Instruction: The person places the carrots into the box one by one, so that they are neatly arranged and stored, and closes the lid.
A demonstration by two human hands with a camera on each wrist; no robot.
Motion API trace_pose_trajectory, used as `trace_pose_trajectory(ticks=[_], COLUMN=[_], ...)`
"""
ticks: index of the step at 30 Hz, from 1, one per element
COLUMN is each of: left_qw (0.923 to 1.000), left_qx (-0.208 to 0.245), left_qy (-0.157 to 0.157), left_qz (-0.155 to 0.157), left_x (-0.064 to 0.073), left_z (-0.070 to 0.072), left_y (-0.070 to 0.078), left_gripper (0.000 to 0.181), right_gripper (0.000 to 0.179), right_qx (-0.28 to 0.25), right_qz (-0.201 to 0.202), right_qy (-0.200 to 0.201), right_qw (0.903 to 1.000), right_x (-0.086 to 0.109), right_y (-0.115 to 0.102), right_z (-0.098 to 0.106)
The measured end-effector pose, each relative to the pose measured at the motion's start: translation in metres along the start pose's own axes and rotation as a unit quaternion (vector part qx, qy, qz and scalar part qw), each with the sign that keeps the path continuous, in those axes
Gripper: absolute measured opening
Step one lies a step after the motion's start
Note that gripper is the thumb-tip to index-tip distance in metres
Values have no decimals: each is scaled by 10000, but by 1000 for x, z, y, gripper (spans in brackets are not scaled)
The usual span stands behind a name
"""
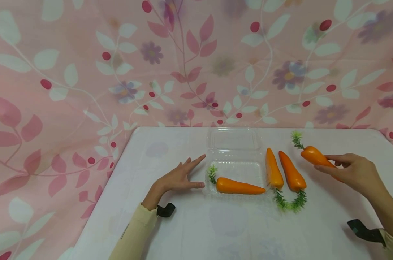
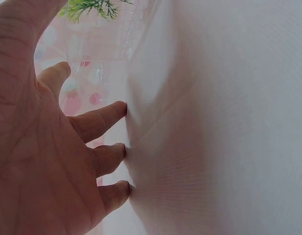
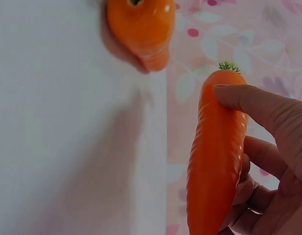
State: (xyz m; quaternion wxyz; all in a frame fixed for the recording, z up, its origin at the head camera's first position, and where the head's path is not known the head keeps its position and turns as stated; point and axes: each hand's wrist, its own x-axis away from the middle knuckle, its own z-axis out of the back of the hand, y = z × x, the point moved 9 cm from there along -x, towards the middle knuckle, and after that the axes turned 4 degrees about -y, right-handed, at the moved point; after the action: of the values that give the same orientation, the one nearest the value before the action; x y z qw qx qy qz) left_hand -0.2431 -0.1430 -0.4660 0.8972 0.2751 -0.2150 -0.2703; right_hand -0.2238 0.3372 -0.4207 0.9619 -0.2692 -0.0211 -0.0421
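My right hand pinches an orange carrot between thumb and fingers, its green top pointing up and left. In the right wrist view, the thumb presses this carrot close to its leafy end. A clear plastic box with its lid folded back lies mid-table, and one carrot rests inside it, leaves to the left. Just left of the box, my left hand is spread and holds nothing. Its fingertips come down at the white cloth in the left wrist view.
Two more carrots, one beside the box's right wall and another next to it, lie with leaves toward me. White cloth covers the table. A pink floral curtain hangs behind the far edge.
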Motion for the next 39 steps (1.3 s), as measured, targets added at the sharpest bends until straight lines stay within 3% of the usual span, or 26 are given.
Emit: trace_pose_trajectory(ticks=[18,39], left_qw=[10000,10000], left_qx=[-13,-16], left_qy=[-50,-7], left_qz=[82,37], left_x=[1,-1], left_z=[-2,-1], left_y=[1,-1], left_gripper=[99,100], right_gripper=[60,54], right_qx=[-256,-407], right_qz=[656,1096], right_qy=[35,-166], right_qw=[9975,9930], right_x=[9,8], right_y=[-43,-86], right_z=[-2,-18])
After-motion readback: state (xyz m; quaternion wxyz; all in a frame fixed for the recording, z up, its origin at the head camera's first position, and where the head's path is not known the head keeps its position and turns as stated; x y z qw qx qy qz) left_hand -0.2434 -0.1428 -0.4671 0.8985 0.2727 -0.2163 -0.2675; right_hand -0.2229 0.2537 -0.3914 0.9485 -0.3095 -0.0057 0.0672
